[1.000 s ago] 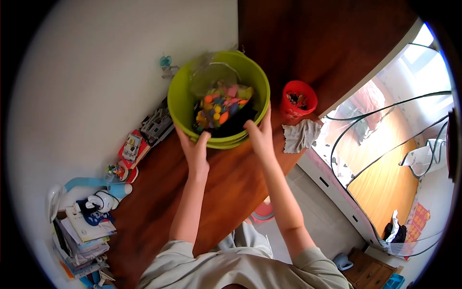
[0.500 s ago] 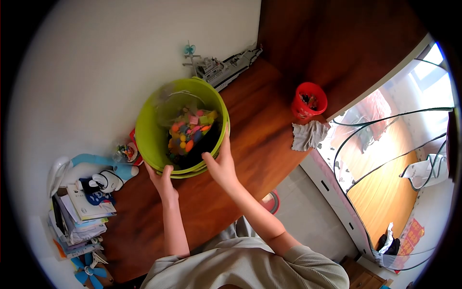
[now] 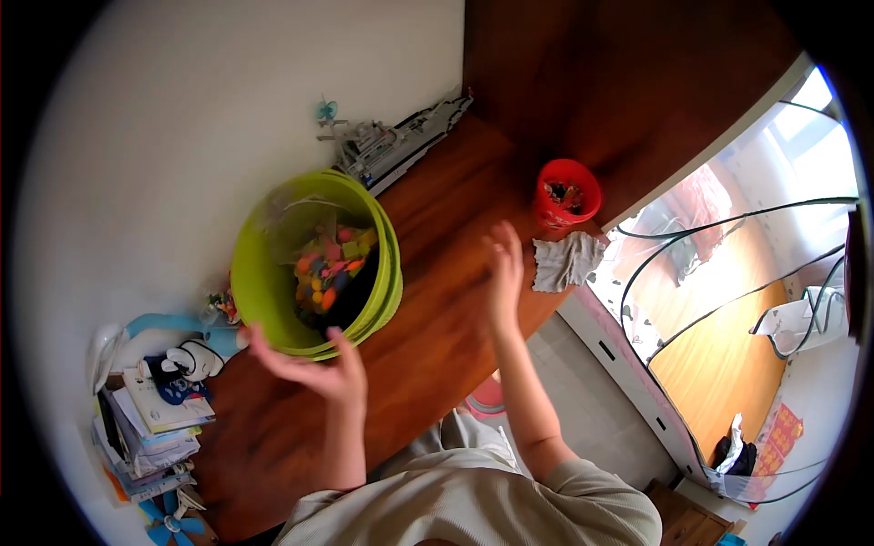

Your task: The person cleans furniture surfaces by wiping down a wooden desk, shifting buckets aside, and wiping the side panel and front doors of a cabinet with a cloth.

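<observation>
A lime-green bucket stands on the wooden desk near the wall, with what looks like a second green rim nested under it. Inside lie colourful small toy pieces, some clear plastic film and something dark. My left hand is at the bucket's near rim, thumb and fingers spread; whether it touches the rim I cannot tell. Over the desk to the right, my right hand holds nothing, its fingers stretched out, nearest to a crumpled grey cloth. Past the cloth stands a red bucket with small pieces inside.
A grey model ship sits by the wall behind the green bucket. To the left are a blue-and-white lamp, a stack of books and papers and a small blue fan. Tiled floor lies beyond the desk's right edge.
Both hands have let go of the green bucket. My right hand has moved right, towards the cloth, and my left hand has opened by the near rim. The view has shifted slightly.
</observation>
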### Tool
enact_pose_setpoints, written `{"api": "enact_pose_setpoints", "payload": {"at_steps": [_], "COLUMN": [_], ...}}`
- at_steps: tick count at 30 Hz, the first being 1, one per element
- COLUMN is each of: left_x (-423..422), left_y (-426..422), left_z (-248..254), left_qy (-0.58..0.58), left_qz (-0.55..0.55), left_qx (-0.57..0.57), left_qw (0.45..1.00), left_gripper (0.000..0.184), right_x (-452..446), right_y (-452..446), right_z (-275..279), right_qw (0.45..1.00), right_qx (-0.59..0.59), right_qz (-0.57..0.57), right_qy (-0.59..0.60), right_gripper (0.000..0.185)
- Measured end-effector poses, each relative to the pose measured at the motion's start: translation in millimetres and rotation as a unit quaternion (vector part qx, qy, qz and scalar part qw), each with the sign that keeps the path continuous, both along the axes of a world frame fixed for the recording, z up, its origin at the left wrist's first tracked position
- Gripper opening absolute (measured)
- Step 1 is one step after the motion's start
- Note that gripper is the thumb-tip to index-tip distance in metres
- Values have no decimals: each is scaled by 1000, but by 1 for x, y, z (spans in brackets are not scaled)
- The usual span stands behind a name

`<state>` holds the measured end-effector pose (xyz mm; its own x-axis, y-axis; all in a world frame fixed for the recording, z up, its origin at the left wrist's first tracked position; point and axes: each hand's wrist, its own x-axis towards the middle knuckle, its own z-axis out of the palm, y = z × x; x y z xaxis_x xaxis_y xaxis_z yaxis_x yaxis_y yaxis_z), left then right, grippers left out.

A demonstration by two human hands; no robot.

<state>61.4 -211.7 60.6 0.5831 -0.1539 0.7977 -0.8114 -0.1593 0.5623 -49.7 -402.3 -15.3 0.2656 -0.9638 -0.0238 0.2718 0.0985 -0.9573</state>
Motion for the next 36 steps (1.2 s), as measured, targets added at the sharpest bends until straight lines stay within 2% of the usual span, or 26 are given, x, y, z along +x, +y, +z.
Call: {"api": "enact_pose_setpoints", "payload": {"at_steps": [1, 2, 3, 5, 7, 9, 10, 11, 13, 14, 15, 16, 19, 22, 24, 26, 29, 32, 33, 34, 36], "left_x": [-18, -35, -57, -86, -105, -119, -122, -123, -125, -121, -116, -111, -99, -103, -104, -104, -103, -81, -69, -62, -42], "left_y": [-14, -35, -51, -95, -144, -194, -218, -244, -288, -310, -324, -334, -349, -349, -341, -325, -285, -254, -246, -236, -222], "left_z": [6, -3, -14, -17, -33, -77, -98, -128, -154, -175, -184, -186, -190, -197, -195, -180, -131, -126, -137, -138, -155], "left_qy": [-32, -2, 63, 34, 103, 199, 200, 225, 337, 338, 334, 329, 416, 417, 421, 436, 480, 457, 420, 487, 466], "left_qz": [-20, -101, -160, -268, -371, -436, -434, -427, -378, -345, -331, -317, -458, -437, -455, -458, -442, -368, -337, -336, -311], "left_qx": [87, 77, 134, 218, 233, 194, 189, 177, 157, 174, 177, 180, 128, 106, 55, -8, -96, -107, -79, -136, -173], "left_qw": [996, 992, 976, 938, 893, 856, 858, 858, 848, 858, 865, 871, 775, 790, 782, 775, 751, 802, 839, 794, 810], "left_gripper": [83, 84, 86, 76, 72, 73, 75, 77, 78, 80, 77, 73, 64, 55, 55, 55, 60, 63, 66, 67, 68], "right_x": [-14, -31, -45, -67, -86, -91, -94, -99, -105, -108, -106, -106, -107, -103, -99, -90, -70, -37, -23, -7, 19], "right_y": [-24, -47, -63, -93, -124, -135, -141, -152, -174, -184, -189, -196, -198, -194, -186, -175, -155, -144, -144, -138, -121], "right_z": [-16, -26, -22, -31, -55, -45, -41, -50, -70, -77, -83, -88, -91, -89, -83, -65, -27, -23, -40, -43, -44], "right_qw": [999, 997, 992, 987, 983, 978, 973, 983, 989, 992, 988, 988, 991, 994, 995, 996, 997, 995, 994, 991, 981], "right_qx": [1, 30, 69, 39, 22, 78, 106, 87, 73, 56, 61, 63, 6, 42, -13, -43, -48, 20, -2, -4, 61], "right_qz": [-45, -66, -93, -148, -182, -190, -192, -154, -121, -99, -124, -121, -78, -73, -71, -54, 1, 83, 102, 121, 174], "right_qy": [27, -6, -40, -52, -15, 43, 72, 45, 51, 47, 70, 66, 105, 64, 65, 55, 55, 51, 49, 49, 52], "right_gripper": [49, 49, 49, 49, 54, 57, 58, 61, 62, 62, 51, 49, 49, 56, 54, 53, 49, 44, 42, 41, 40]}}
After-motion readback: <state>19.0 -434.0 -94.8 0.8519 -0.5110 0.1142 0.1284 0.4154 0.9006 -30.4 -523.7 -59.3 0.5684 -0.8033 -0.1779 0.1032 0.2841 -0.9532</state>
